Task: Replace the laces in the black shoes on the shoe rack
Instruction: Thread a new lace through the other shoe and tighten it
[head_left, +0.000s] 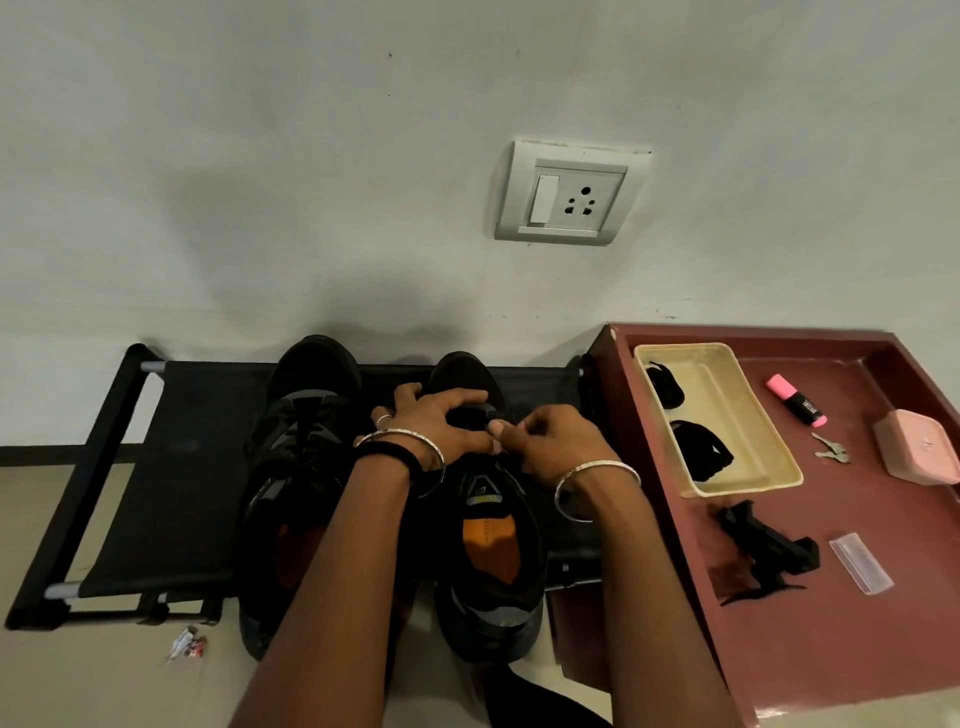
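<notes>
On the rack (171, 467), the right shoe (488, 551) is gripped across its eyelets by the curled left hand (436, 423). A lace, hidden against the black, seems pinched by the right hand (550, 441). Lace is judged limp and light, and is best taken near its stiff tip.
</notes>
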